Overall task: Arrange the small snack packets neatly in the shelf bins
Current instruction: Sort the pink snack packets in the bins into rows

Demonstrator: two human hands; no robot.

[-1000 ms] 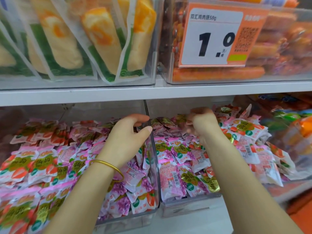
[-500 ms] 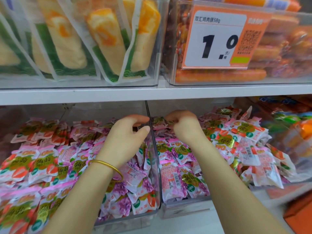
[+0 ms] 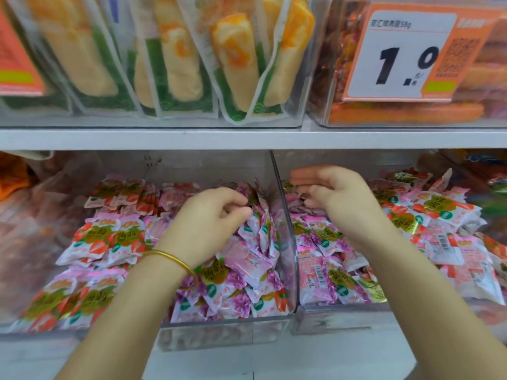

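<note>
Two clear shelf bins sit side by side, split by a clear divider wall (image 3: 282, 215). The left bin (image 3: 219, 333) holds several small pink, purple and strawberry-print snack packets (image 3: 109, 237). Similar packets (image 3: 433, 212) are piled loosely in the right bin (image 3: 343, 316). My left hand (image 3: 208, 223), wearing a gold bangle, hovers over the purple packets just left of the divider; its fingers are loosely curled with nothing visibly between them. Over the back of the right bin, my right hand (image 3: 343, 198) stretches its fingers left toward the divider, the thumb below them. I see no packet in it.
The white shelf edge (image 3: 247, 138) runs just above the bins. On the upper shelf, clear bins hold bagged bread rolls (image 3: 236, 64) and orange sausages (image 3: 406, 113) behind a price tag (image 3: 397, 58). Bagged goods (image 3: 33, 215) lie at the far left.
My left hand has come off the divider's top edge and now hangs over the left bin. My right hand has slid left from the right bin's middle toward the divider.
</note>
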